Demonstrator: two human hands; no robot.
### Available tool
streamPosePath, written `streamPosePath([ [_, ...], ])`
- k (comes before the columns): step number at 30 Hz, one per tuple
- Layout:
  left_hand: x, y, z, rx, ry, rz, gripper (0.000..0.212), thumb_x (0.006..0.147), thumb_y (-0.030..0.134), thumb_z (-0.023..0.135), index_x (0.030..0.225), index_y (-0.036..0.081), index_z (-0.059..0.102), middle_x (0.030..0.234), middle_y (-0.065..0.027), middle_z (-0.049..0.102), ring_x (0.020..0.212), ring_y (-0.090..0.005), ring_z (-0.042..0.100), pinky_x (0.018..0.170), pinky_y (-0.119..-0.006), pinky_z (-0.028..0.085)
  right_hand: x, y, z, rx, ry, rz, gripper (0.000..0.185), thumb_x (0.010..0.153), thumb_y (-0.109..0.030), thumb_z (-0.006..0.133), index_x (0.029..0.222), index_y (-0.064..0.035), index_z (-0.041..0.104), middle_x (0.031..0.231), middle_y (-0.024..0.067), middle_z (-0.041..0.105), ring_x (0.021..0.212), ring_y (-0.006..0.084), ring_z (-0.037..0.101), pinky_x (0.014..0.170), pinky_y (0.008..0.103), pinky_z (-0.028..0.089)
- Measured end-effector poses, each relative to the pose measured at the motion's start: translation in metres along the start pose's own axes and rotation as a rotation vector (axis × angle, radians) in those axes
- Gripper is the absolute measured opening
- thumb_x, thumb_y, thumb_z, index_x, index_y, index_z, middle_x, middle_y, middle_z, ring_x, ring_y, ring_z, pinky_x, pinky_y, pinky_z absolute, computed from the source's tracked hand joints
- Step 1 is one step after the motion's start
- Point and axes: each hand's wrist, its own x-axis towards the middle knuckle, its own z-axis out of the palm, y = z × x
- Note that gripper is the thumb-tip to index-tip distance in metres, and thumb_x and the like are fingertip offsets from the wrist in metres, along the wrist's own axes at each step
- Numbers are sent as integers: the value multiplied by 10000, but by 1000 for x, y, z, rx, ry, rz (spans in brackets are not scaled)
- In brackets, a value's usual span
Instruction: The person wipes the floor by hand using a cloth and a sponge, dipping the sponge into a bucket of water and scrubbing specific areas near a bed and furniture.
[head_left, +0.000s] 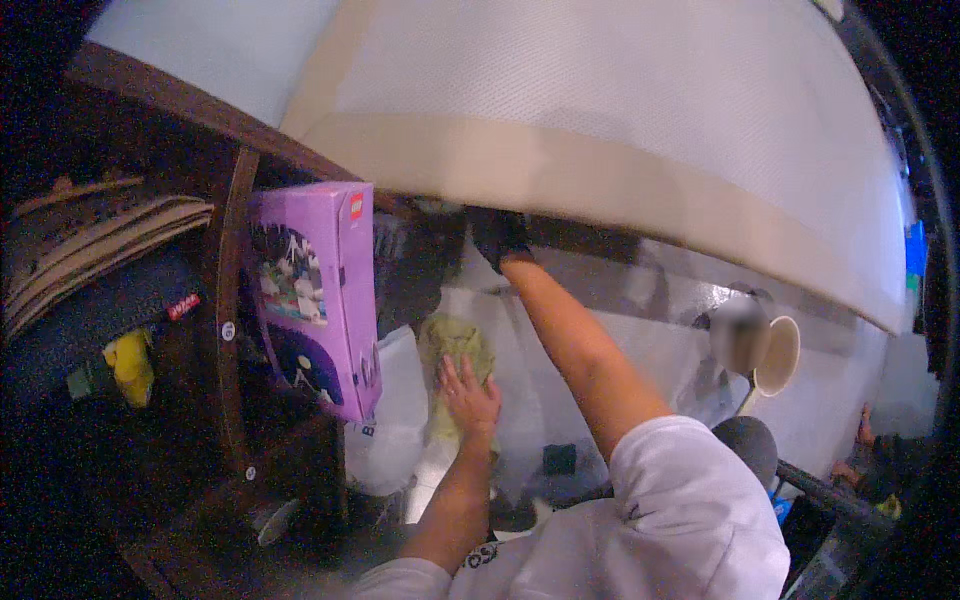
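My left hand (470, 397) rests, fingers spread, on a crumpled yellow-green cloth or soft bag (457, 341). Its palm faces down, and no grip shows. My right arm stretches forward beneath the pale overhanging edge of a table or bed (480, 154). There my right hand (499, 236) is a dark shape in deep shadow, and whether it holds anything is not visible. A purple LEGO box (356, 300) stands upright to the left of the cloth. Between them lies a white plastic bag (386, 412) with printing on it.
A dark wooden post (229, 322) with numbered stickers rises beside the box. Left of it are stacked cardboard sheets (97, 247) and a yellow object (129, 367). A beige round pan-like object with a handle (777, 356) is at right. Another person's hand (846, 472) shows at far right.
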Motion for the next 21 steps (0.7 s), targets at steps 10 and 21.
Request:
streamPosePath([
  [10, 0, 0, -2, 38, -7, -12, 653, 810, 319, 579, 1366, 68, 348, 1466, -190, 222, 1339, -389, 230, 1087, -487, 222, -87, 60, -32, -455, 324, 473, 257, 802, -242, 475, 901, -78, 647, 945, 190, 639, 957, 351, 589, 880, 468, 445],
  [21, 1, -1, -2, 48, -6, -4, 645, 812, 324, 580, 1365, 80, 355, 1471, -191, 216, 1351, -386, 215, 1081, -492, 230, -114, 102, -52, -298, 196, 470, 265, 882, -254, 448, 1024, -69, 574, 1101, 223, 562, 1068, 356, 475, 928, 466, 338],
])
